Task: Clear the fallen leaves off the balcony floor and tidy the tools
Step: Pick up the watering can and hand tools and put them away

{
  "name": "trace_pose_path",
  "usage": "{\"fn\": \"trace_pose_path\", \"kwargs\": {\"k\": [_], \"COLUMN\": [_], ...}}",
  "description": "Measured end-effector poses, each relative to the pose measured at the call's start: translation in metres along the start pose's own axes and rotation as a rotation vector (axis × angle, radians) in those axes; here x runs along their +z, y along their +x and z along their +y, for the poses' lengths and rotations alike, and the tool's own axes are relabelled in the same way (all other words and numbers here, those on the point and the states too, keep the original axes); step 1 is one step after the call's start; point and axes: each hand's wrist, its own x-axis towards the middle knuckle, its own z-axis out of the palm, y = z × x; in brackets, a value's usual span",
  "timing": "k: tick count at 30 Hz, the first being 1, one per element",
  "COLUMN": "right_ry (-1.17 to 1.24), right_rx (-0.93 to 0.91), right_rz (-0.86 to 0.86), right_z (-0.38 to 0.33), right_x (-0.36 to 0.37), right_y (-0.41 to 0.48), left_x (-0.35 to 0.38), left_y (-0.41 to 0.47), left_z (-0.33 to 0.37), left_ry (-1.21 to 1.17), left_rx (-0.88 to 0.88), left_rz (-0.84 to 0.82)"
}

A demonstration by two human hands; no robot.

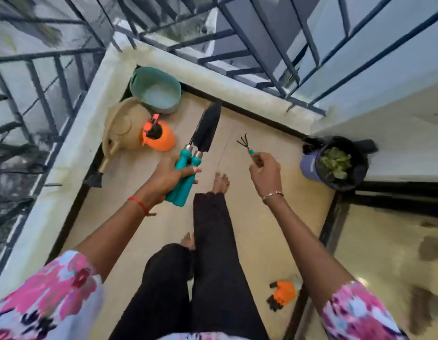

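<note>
- I am gripping two teal-handled trowels point(205, 133) in my left hand point(168, 177) and pinching the small rake point(247, 146) in my right hand point(264, 171), all held above the floor.
- Leaves point(335, 161) are sitting in the bag-lined bin point(308, 165). I am judging the clearing done and the tool tidying left.
- The beige tiled floor point(262, 217) is running into a railed corner, where a green tub point(139, 79), a watering can point(122, 128) and an orange sprayer point(161, 138) are standing.
</note>
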Motion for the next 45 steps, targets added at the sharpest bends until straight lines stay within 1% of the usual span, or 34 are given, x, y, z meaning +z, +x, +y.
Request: {"fn": "trace_pose_path", "kwargs": {"k": [3,5,7,11,12,15,18,20,22,25,27,30,35,37,40,43,45], "right_ry": [-0.036,-0.059,-0.087,-0.347,-0.402,-0.489,-0.618,-0.751,-0.785,-0.734,-0.684,-0.501,-0.098,0.012,-0.014,-0.120,-0.168], "right_rx": [0.068,0.162,0.277,0.357,0.368,0.399,0.409,0.367,0.308,0.290,0.304,0.270,0.038,-0.031,-0.124,-0.166,-0.214], "right_rz": [-0.039,-0.101,-0.177,-0.383,-0.408,-0.383,-0.337,-0.275,-0.226,-0.262,-0.285,-0.306,-0.355,-0.404,-0.477,-0.553,-0.620], "right_z": [0.051,0.094,0.141,0.239,0.260,0.313,0.357,0.376,0.383,0.367,0.343,0.293,0.159,0.099,0.032,-0.014,-0.033], "right_x": [0.043,0.080,0.119,0.196,0.212,0.247,0.273,0.287,0.297,0.298,0.292,0.286,0.283,0.286,0.298,0.322,0.343], "right_y": [0.070,0.114,0.157,0.232,0.249,0.296,0.328,0.339,0.346,0.349,0.347,0.343,0.341,0.340,0.352,0.382,0.402], "left_x": [0.008,0.014,0.022,0.040,0.043,0.049,0.052,0.051,0.047,0.040,0.038,0.032,0.009,-0.006,-0.032,-0.064,-0.086], "left_y": [0.084,0.147,0.207,0.321,0.346,0.408,0.449,0.464,0.470,0.469,0.463,0.448,0.421,0.415,0.420,0.450,0.479], "left_z": [-0.023,-0.045,-0.068,-0.127,-0.143,-0.186,-0.221,-0.238,-0.247,-0.242,-0.228,-0.198,-0.127,-0.096,-0.055,-0.027,-0.022], "left_ry": [0.084,0.132,0.131,0.116,0.111,0.115,0.089,0.109,0.135,0.139,0.100,-0.030,-0.291,-0.424,-0.562,-0.686,-0.726], "left_rx": [-0.043,-0.070,-0.088,-0.081,-0.074,-0.052,-0.048,-0.065,-0.077,-0.101,-0.123,-0.129,-0.071,-0.044,-0.027,-0.109,-0.156], "left_rz": [0.010,0.021,0.052,0.066,0.066,0.080,0.101,0.100,0.102,0.108,0.130,0.186,0.351,0.432,0.551,0.662,0.679]}}
